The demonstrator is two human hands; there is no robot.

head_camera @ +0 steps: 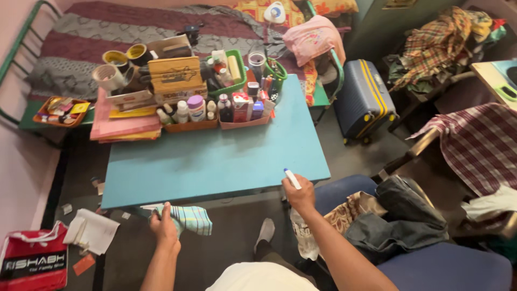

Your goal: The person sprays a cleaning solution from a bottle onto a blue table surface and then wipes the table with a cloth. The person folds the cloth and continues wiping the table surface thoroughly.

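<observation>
My left hand (163, 224) grips a checked green-and-white cloth (189, 219) just below the near edge of the blue table (215, 156). At the table's near right corner my right hand (299, 194) holds a white marker with a blue cap (292, 178), its tip pointing up over the tabletop. The far half of the table is crowded with small bottles (196, 108), cardboard boxes (176, 75), tape rolls (116, 59), a green basket (237, 67) and a pink stack of paper (121, 126).
A blue suitcase (363, 99) stands right of the table. A blue chair with folded clothes (393, 215) is beside my right arm. A bed (134, 32) lies behind the table. White papers (91, 230) and a red bag (33, 261) lie on the floor at left.
</observation>
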